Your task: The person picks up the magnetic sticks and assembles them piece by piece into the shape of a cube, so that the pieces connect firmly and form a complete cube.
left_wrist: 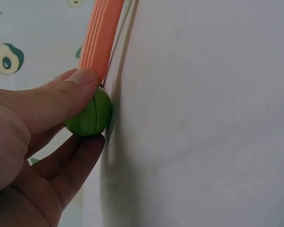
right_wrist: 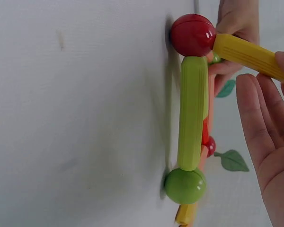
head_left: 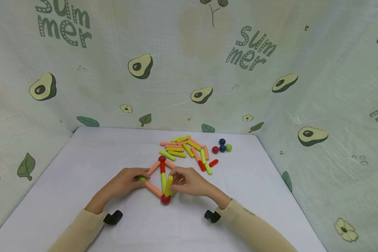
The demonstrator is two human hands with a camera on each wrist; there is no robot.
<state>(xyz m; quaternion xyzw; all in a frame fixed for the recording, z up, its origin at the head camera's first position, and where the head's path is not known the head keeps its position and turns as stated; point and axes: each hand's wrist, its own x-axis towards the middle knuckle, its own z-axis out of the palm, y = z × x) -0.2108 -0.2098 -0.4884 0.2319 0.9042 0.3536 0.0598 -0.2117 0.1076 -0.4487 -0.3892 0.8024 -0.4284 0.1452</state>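
Your left hand (head_left: 127,180): green ball (left_wrist: 91,117), gripped; right hand (head_left: 190,182): yellow stick (right_wrist: 248,55), pinched, best seated straight on red ball (head_left: 166,200) farthest from far edge of worktop (head_left: 119,148).

This place is looking like a small curtained booth — home or studio, there is no telling which. Pale cloth (head_left: 170,38) is hanging behind the table's (head_left: 113,148) far edge, wrapping round both far corners and running along the left and right edges — and avocados (head_left: 144,65), leaves (head_left: 26,166) and "summer" lettering (head_left: 251,48) are decorating it.
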